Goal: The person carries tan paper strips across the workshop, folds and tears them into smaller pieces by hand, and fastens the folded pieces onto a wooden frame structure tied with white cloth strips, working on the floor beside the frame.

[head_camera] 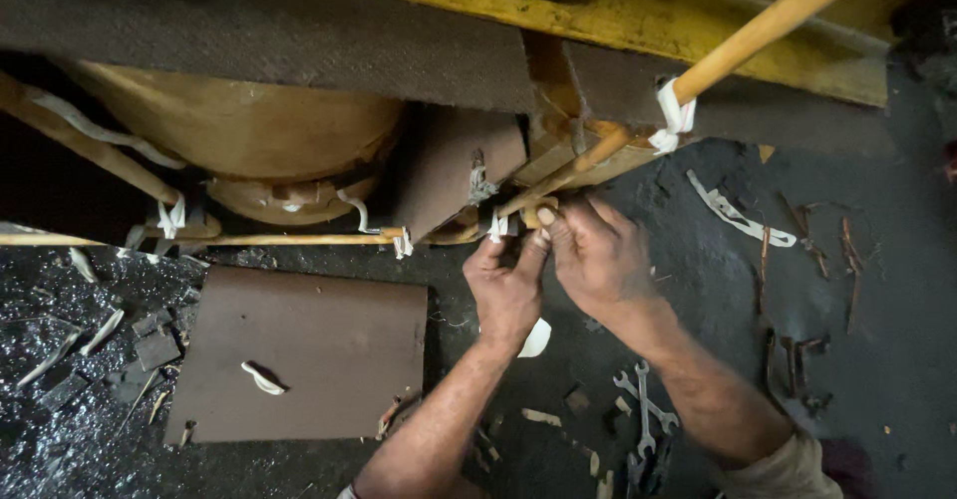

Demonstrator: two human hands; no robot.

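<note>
My left hand and my right hand meet at a joint where thin wooden sticks cross under a brown board. The fingertips of both hands pinch a white tie wrapped round that joint. A long stick runs up to the right from there, bound by another white tie. A second thin stick runs left, also tied in white. A round tan drum sits behind the sticks.
A flat brown board lies on the dark floor with a white strip on it. Spanners lie near my right forearm. Wood chips and white scraps litter the floor. A yellow painted beam crosses the top.
</note>
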